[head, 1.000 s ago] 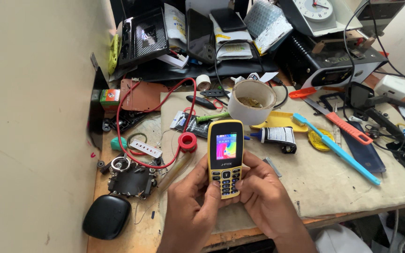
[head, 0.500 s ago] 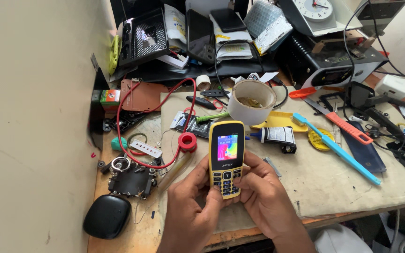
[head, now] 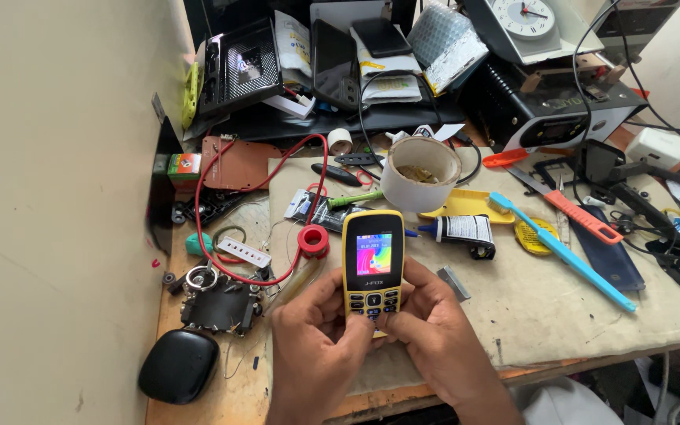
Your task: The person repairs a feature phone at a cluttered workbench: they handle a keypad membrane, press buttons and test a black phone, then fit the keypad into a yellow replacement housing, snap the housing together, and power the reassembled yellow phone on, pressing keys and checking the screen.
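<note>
I am pinching the yellow keypad phone upright above the work mat, left hand and right hand gripping its lower edges, judging it light, rigid, slick-cased, screen fragile.

A single head-worn camera looks steeply down and forward from close above the bench, its near edge and both hands low in the frame, a wall filling the left side and stacked clutter the top.
</note>
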Motion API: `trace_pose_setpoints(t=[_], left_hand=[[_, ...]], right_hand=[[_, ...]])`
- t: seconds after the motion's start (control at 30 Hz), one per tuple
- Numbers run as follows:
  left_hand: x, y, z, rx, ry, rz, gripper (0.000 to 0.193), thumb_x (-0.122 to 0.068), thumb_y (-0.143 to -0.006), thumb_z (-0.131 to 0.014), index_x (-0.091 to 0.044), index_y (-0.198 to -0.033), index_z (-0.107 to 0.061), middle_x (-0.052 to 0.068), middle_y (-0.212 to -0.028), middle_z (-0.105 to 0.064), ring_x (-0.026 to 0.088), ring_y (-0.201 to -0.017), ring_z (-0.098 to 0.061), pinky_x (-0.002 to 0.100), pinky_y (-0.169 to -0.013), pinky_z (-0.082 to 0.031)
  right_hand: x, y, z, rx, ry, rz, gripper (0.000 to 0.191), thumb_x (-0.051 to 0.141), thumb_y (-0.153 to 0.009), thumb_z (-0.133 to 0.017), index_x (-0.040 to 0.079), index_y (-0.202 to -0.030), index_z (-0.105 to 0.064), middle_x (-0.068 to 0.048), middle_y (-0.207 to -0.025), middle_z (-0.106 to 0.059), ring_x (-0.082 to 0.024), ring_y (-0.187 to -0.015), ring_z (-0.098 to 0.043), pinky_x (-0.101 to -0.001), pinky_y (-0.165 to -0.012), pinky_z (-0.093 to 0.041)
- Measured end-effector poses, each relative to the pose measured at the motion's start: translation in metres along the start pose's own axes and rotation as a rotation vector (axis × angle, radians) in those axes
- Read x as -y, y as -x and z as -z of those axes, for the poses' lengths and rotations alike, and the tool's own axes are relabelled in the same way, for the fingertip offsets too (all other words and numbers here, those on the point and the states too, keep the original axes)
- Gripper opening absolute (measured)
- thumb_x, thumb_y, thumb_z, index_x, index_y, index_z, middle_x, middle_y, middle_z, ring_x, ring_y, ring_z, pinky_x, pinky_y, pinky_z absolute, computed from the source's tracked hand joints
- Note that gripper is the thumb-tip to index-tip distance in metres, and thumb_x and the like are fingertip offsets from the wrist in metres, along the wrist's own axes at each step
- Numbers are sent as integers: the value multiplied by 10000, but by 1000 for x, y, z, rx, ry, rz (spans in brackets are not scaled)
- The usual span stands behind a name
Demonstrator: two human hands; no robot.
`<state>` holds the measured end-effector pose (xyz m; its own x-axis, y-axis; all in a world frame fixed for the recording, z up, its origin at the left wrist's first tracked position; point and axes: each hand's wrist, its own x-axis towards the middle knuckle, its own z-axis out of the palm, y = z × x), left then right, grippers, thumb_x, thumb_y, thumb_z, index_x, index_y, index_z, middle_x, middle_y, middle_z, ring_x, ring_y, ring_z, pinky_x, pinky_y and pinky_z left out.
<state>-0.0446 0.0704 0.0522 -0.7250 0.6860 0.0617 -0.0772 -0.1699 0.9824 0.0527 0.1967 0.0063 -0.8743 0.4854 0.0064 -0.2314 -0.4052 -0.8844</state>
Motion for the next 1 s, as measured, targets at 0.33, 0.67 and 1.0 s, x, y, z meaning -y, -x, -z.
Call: trace_pose_setpoints(t=[0.33, 0.67, 1.0], left_hand=[[4, 4, 2, 79, 52, -22, 353, 90, -856, -545, 40, -1172, -693, 90, -982, -812, 107, -853, -774, 276, -737, -688], [4, 6, 1, 64, 5, -51, 370, 92, -847, -542, 37, -1186, -681, 91, -979, -807, 115, -868, -780, 280, -739, -692], [4, 6, 0, 54, -8, -12, 356, 75, -857, -547, 24, -1181, -688, 82, -935, -806, 107, -827, -778, 274, -706, -686]], right_hand=[[8, 2, -3, 21, -181, -30, 517, -85, -846, -487, -58, -1358, -555, -167, -1123, -713, -197, -1001, -711, -333, -896, -569], [12, 2, -4, 9, -159, -45, 466, -65, -867, -496, -89, -1328, -551, -168, -1100, -719, -210, -949, -729, -376, -835, -603], [13, 2, -6, 15, -162, -38, 472, -55, -864, -494, -74, -1331, -561, -173, -1097, -722, -211, -938, -737, -379, -819, -618]])
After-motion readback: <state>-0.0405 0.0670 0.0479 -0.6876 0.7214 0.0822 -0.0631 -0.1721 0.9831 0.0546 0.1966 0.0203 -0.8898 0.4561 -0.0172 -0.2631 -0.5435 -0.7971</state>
